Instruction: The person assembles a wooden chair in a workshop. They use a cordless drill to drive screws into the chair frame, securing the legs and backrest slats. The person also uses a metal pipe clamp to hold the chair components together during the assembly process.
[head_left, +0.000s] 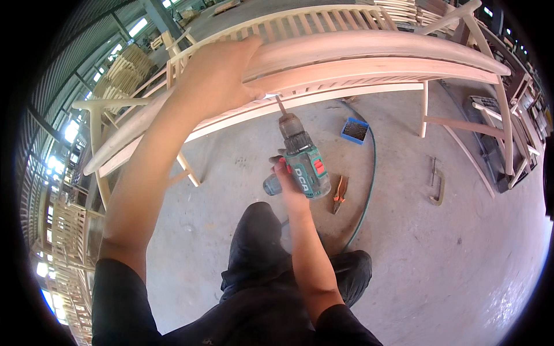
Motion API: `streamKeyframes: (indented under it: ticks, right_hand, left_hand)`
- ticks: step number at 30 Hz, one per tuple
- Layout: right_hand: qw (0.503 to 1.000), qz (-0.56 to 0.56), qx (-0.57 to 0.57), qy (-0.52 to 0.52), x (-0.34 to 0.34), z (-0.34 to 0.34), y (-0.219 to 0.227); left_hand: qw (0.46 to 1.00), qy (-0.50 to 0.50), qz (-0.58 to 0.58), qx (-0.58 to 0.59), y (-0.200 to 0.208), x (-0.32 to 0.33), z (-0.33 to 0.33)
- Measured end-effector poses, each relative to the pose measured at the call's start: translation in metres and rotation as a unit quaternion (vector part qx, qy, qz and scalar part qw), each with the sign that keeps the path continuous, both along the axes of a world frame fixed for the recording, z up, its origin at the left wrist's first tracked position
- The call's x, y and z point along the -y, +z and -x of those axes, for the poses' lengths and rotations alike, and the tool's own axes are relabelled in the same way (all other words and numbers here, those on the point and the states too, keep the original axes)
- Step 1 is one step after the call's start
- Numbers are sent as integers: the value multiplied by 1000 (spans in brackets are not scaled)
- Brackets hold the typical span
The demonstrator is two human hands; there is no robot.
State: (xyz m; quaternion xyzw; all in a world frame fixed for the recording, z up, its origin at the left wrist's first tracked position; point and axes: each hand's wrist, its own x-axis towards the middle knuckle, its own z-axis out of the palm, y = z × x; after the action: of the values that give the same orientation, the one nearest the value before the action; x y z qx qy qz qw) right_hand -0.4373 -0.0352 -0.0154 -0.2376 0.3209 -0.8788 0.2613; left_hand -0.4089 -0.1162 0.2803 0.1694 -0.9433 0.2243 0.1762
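Observation:
A long wooden bench point(369, 46) with a curved rail and many slats spans the view in front of me. My left hand point(222, 75) is wrapped over its near rail, thumb underneath. My right hand point(284, 176) grips a green and black cordless drill point(309, 164) by its handle. The drill points away from me, and its bit point(280, 104) reaches the underside of the rail beside my left thumb. Whether the tip touches the wood is hard to tell; a bright light falls there.
On the concrete floor lie a blue box point(354, 131) of small dark pieces, orange-handled pliers point(340, 194), a C-clamp point(440, 187) and a green hose point(373, 164). Stacked wooden parts point(121, 78) stand far left. A dark case point(490, 124) and wooden pieces lie at right.

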Motion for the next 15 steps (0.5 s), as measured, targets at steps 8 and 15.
streamKeyframes:
  ticks: [8,15]
  right_hand:
    - [976,-173,-102,-86,-88,27,-70]
    - [653,-635,-335,-240,-267,121,-200]
  left_hand:
    - [991,70,-79,80,26,-20,13]
    - [919,154,-362,-35,63,33,1]
